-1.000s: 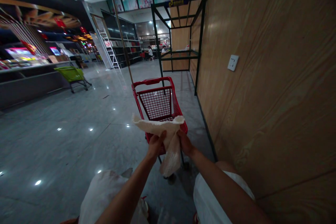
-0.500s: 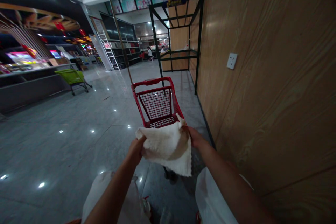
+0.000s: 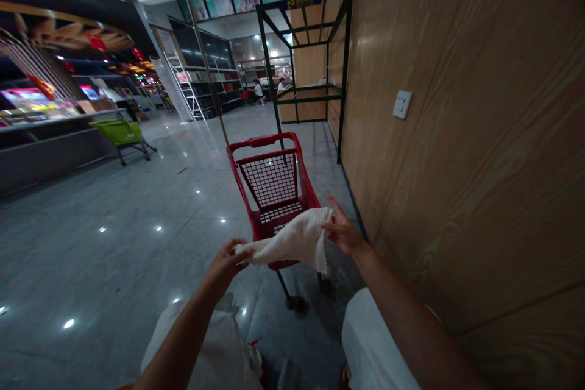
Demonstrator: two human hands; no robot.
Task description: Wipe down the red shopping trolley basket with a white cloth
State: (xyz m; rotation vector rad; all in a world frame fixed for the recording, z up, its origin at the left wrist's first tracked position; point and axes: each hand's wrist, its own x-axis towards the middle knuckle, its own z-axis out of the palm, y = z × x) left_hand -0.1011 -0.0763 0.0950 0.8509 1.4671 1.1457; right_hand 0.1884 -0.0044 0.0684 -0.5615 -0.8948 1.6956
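Note:
A white cloth [image 3: 292, 241] is stretched between my two hands, in front of a red shopping cart [image 3: 274, 180]. Its left end is bunched in my left hand [image 3: 231, 259], pinched between thumb and fingers. My right hand [image 3: 342, 231] grips the upper right corner, with the index finger raised. From there a loose corner hangs down. The cloth covers part of the cart's near end; the cart's handle and grid back stay visible beyond it. Leaning up from the cart's left handle corner is a long thin pole [image 3: 201, 42].
A wood-panelled wall [image 3: 411, 195] with a socket [image 3: 403, 104] runs along my right. Ahead stands a dark metal frame [image 3: 340, 73]. To the left are a green cart [image 3: 121, 132] and a counter [image 3: 50, 152]. Beyond are a stepladder [image 3: 189, 91] and a crouching person [image 3: 258, 91].
The cloth has gone from hanging spread out to a narrower, folded strip. My left hand has shifted slightly left and my right hand slightly right, its index finger now lifted.

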